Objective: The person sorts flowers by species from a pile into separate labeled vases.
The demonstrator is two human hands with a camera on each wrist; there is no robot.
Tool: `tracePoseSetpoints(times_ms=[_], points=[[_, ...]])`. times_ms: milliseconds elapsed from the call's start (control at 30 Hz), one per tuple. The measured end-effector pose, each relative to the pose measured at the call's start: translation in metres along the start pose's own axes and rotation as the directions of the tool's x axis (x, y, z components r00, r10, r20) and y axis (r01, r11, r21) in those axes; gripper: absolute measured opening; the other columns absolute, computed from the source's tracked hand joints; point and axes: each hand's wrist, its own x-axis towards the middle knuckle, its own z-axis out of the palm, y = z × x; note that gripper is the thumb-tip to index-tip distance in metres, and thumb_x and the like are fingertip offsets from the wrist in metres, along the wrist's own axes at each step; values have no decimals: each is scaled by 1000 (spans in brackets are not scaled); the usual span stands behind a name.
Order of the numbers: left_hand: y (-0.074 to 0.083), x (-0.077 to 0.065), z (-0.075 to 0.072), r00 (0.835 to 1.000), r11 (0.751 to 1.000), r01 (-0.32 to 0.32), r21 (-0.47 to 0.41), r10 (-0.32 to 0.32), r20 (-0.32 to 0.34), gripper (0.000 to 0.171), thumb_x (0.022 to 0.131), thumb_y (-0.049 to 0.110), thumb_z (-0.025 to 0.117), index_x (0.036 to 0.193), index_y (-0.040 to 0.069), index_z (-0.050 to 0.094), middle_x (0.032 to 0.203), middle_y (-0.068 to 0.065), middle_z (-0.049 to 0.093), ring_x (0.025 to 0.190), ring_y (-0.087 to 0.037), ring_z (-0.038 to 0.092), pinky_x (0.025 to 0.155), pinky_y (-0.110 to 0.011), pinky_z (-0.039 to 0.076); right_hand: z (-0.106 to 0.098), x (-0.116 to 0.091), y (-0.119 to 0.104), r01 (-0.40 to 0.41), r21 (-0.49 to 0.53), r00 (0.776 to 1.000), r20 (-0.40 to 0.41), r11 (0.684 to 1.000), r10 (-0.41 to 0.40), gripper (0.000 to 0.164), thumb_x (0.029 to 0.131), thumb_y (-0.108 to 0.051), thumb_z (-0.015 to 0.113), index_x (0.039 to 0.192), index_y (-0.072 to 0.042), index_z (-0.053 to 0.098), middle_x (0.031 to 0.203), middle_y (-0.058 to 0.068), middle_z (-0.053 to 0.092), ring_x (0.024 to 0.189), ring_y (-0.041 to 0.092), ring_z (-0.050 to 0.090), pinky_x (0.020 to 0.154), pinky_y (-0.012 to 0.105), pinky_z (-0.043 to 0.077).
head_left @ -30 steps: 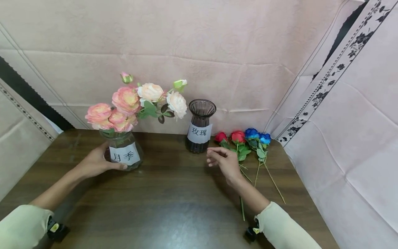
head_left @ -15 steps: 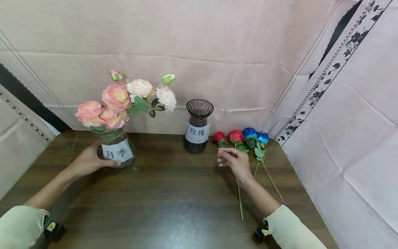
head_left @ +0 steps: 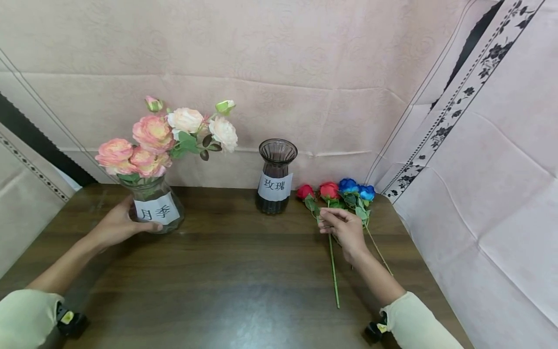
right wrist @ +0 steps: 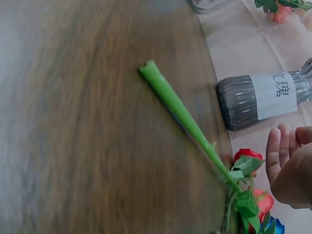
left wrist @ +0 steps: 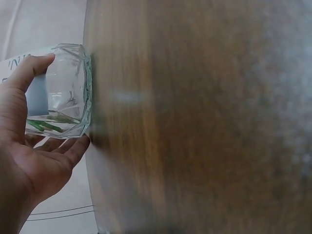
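My left hand (head_left: 114, 224) grips the clear glass vase (head_left: 157, 212) low on its body, thumb across the front near a white label with handwritten characters. Pink roses (head_left: 152, 134) and cream flowers (head_left: 185, 120) fill it, and green stem ends show through its base in the left wrist view. My right hand (head_left: 346, 233) hovers over the loose roses with fingers loosely bent and nothing held. Beneath it lie red roses (head_left: 329, 190) and blue roses (head_left: 348, 185), heads toward the wall. One thick green stem (right wrist: 180, 112) points back toward the table's front.
A dark ribbed glass vase (head_left: 272, 205), also labelled, stands near the back edge between the two hands, with no flowers in it. Pale cloth (head_left: 270, 48) hangs behind the brown wooden table (head_left: 218, 271) and along both sides.
The clear vase has shifted left in my left hand's grip. My right hand has moved right, from beside the dark vase to over the roses. The loose roses have stayed in place.
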Motion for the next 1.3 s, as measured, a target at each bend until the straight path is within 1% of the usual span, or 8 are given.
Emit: tracePoseSetpoints(times_ms=[233, 467, 600, 733, 900, 1000, 1167, 1300], points=[[2, -7, 5, 999, 1000, -14, -1, 14, -44, 121, 94, 39, 95, 175, 0, 15, 163, -38, 44, 143, -57, 52, 109, -73, 49, -16, 2, -3, -5, -7, 1000, -22, 1000, 5, 21, 108, -14, 78, 124, -1, 83, 94, 1, 87, 82, 15, 82, 80, 33, 70], [12, -30, 6, 967, 999, 49, -7, -49, -248, 133, 91, 50, 95, 178, -1, 8, 171, -44, 32, 148, -65, 42, 110, -84, 42, -34, 4, -8, -12, 6, 999, -49, 1000, 12, 15, 108, -11, 77, 104, -21, 88, 93, 1, 87, 79, 13, 82, 78, 31, 70], [23, -46, 16, 897, 996, 88, -31, -93, -433, 122, 89, 49, 97, 174, 0, 24, 165, -38, 38, 145, -56, 45, 110, -53, 49, -42, 3, -12, -15, 1, 998, -56, 1000, 15, 18, 109, -10, 76, 102, -22, 88, 92, -1, 86, 80, 14, 82, 80, 33, 70], [38, -57, 27, 797, 995, 85, -53, -100, -595, 101, 85, 41, 100, 160, 1, 45, 149, -12, 48, 130, -26, 49, 94, -25, 33, -49, 2, -14, -22, -4, 998, -59, 1000, 22, 17, 109, -11, 76, 102, -21, 87, 91, -3, 86, 82, 14, 83, 84, 34, 70], [62, -64, 45, 706, 995, -99, -31, 48, -707, 79, 75, 15, 105, 137, -3, 60, 121, 18, 44, 110, 6, 37, 93, -21, 30, -57, 2, -15, -31, -22, 998, -47, 999, 30, 16, 109, -14, 76, 102, -23, 87, 94, -1, 87, 82, 13, 83, 83, 34, 70], [80, -66, 59, 720, 978, -210, 19, 167, -674, 72, 71, 7, 104, 130, -4, 66, 116, 3, 55, 107, 6, 41, 91, -17, 32, -60, 1, -15, -37, -44, 998, -44, 998, 35, 15, 110, -15, 76, 102, -23, 86, 95, -2, 87, 82, 12, 83, 83, 32, 70], [110, -60, 81, 833, 971, -237, 35, 221, -508, 68, 79, 20, 105, 134, 3, 69, 122, -13, 65, 107, -9, 57, 90, -9, 42, -63, -1, -17, -58, -73, 998, -21, 996, 57, 12, 111, -14, 74, 109, -17, 86, 96, -2, 88, 83, 12, 85, 83, 33, 70], [128, -43, 96, 909, 979, -206, 14, 196, -368, 74, 84, 34, 102, 142, 5, 67, 130, -17, 69, 113, -32, 69, 98, -30, 57, -64, -3, -19, -90, -98, 996, 20, 991, 92, 18, 112, -13, 71, 123, -3, 82, 99, 0, 88, 86, 13, 86, 84, 33, 70]])
